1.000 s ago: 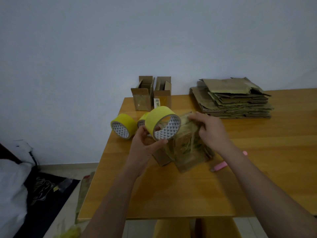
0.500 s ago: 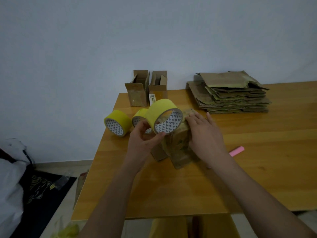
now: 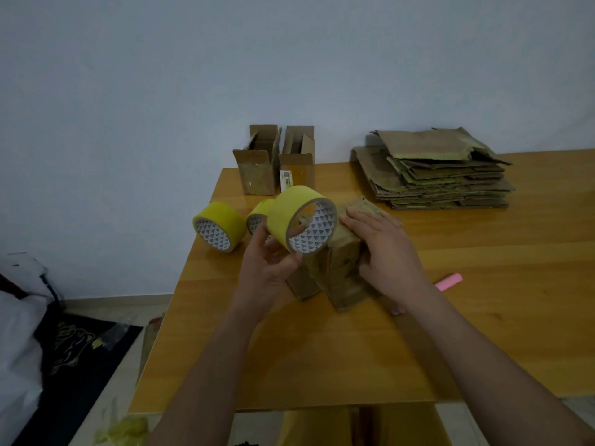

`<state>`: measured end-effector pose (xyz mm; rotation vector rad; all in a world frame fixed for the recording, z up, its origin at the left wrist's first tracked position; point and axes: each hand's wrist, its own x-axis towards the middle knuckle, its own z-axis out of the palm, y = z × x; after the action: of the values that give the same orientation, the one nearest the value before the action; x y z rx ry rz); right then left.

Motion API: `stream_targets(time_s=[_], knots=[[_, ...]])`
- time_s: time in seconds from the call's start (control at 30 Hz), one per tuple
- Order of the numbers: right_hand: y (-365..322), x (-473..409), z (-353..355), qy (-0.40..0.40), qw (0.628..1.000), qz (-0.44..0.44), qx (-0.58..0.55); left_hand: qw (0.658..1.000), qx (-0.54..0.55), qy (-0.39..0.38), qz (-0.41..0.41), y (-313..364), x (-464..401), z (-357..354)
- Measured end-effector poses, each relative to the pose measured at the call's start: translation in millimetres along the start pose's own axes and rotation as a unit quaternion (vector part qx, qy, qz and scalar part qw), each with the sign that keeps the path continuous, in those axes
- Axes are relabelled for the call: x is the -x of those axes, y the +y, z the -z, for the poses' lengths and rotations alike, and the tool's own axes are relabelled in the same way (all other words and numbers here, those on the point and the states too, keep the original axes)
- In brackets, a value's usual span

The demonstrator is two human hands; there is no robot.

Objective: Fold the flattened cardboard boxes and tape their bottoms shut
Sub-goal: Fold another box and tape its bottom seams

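Left hand (image 3: 269, 268): centre of frame, gripping a yellow tape roll (image 3: 301, 218) raised above the wooden table (image 3: 354, 349).
Right hand (image 3: 384, 252): fingers flat, pressing on a small cardboard box (image 3: 341, 272).
Upper right: stack of flattened boxes (image 3: 438, 170).
Upper centre: two folded boxes (image 3: 277, 164) standing upright.

A wooden table (image 3: 483, 317) with an orange-brown top fills the middle and right of the view, its back edge against a plain pale wall (image 3: 289, 59). A pink marker-like stick (image 3: 449, 281) lies flat on the tabletop toward 3 o'clock. At 8 o'clock, on the floor beside the table, lies a dark mat (image 3: 74, 358) with a pale printed pattern, and white fabric (image 3: 16, 333) bunches at the left edge. A crumpled yellow-green scrap (image 3: 127, 429) sits on the floor near 7 o'clock.
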<state>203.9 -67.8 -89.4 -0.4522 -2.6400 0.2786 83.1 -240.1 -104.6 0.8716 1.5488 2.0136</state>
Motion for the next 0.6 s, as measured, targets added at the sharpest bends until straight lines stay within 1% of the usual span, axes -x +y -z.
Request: stream_targets(time_s=[0.07, 0.13, 0.2, 0.27, 0.33, 0.4, 0.5, 0.6], knots=[[1.8, 0.0, -1.7, -0.004, 1.000, 0.000, -0.007, 0.998, 0.057, -0.013, 0.028, -1.4, 2.2, 4.8], [1.4, -0.8, 0.2, -0.009, 1.000, -0.001, -0.009, 0.996, 0.069, -0.025, 0.057, -0.7, 3.5, 8.6], [-1.7, -1.2, 5.0, -0.020, 1.000, 0.002, 0.008, 0.997, 0.039, -0.024, 0.059, 0.2, 4.5, 13.7], [-9.9, -0.4, 7.9, -0.013, 1.000, 0.008, 0.022, 0.998, 0.021, -0.021, 0.049, 2.3, 5.9, 17.5], [-23.2, 2.2, 6.0, 0.002, 1.000, 0.015, -0.004, 0.999, 0.015, -0.012, 0.047, 5.1, 7.8, 16.1], [-30.8, 4.8, 0.9, -0.010, 0.999, 0.023, -0.031, 0.999, -0.007, 0.003, 0.040, 7.0, 9.9, 10.3], [-26.7, 4.0, -2.0, -0.008, 1.000, 0.019, -0.012, 0.998, -0.052, 0.016, 0.012, 9.2, 8.3, 7.9], [-21.6, 4.1, -1.1, -0.010, 1.000, 0.029, -0.002, 0.994, -0.105, 0.027, -0.001, 8.7, 8.2, 20.0]])
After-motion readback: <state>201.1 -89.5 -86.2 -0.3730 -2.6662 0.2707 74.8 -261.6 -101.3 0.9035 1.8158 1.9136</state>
